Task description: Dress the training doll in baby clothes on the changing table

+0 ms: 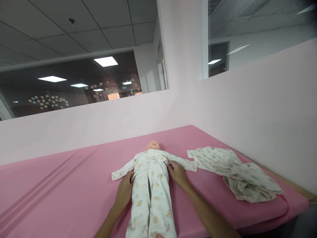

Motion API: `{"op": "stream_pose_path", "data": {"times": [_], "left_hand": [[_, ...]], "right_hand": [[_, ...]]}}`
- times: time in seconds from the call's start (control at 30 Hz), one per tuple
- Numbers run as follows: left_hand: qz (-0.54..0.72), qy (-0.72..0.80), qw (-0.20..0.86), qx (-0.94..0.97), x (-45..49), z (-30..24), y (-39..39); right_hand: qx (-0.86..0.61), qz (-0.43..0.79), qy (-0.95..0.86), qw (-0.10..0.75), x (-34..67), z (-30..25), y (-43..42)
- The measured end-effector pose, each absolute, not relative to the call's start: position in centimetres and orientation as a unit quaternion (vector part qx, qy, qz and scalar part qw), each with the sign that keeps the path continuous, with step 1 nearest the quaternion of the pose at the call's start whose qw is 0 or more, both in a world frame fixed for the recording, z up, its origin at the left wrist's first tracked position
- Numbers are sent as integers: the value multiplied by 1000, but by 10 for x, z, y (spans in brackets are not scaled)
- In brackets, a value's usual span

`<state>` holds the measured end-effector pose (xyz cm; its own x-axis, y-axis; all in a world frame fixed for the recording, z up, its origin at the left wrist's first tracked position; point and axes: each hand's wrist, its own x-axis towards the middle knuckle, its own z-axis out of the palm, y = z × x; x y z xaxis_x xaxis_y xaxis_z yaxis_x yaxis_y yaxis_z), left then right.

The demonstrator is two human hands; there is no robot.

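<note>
left hand (125, 190) | right hand (177, 173) | flank doll (151, 185) (feet cut off, grip unclear)

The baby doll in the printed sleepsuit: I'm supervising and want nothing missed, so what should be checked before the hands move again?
1. Baby doll lies flat on its back on the pink mat: ok.
2. Left hand rests at the doll's side, under the sleeve: ok.
3. Right hand rests at the other side: ok.
4. Sleepsuit front fastened: cannot tell, closures too small.
5. Spare printed garments lie apart, toward the right of the mat, untouched: ok.
6. Doll well clear of the mat's near edge: not ok, the legs run out of view at the bottom.
</note>
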<state>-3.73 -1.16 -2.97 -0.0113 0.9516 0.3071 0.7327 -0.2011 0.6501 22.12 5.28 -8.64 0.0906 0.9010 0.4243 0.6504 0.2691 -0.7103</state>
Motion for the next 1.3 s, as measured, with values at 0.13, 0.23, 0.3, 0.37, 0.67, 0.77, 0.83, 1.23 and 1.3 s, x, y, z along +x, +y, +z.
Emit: {"op": "stream_pose_path", "data": {"times": [0.13, 0.23, 0.3, 0.37, 0.67, 0.77, 0.83, 1.23, 1.3], "left_hand": [[374, 622, 92, 682, -35, -21, -11], [356, 612, 52, 705, -35, -15, -17], [340, 589, 28, 732, -34, -10, -20], [334, 572, 13, 749, -31, -7, -20], [369, 517, 34, 772, 1, 10, -7], [407, 531, 107, 736, 8, 17, -9], [423, 539, 141, 714, 9, 20, -9], [261, 496, 102, 822, 3, 23, -26], [248, 498, 92, 826, 1, 24, -29]], "right_hand": [[-605, 111, -658, 434, 219, -80, 33], [-573, 82, -712, 398, 223, -80, 3], [-524, 19, -775, 353, 225, -83, -15], [-498, -41, -801, 330, 225, -85, -24], [-551, -152, -706, 418, 198, -45, -4], [-558, -208, -723, 350, 197, -32, 5], [-552, -239, -741, 300, 199, -29, 11], [-502, -13, -751, 429, 199, -27, 2], [-459, 45, -758, 461, 196, -26, -9]]}}
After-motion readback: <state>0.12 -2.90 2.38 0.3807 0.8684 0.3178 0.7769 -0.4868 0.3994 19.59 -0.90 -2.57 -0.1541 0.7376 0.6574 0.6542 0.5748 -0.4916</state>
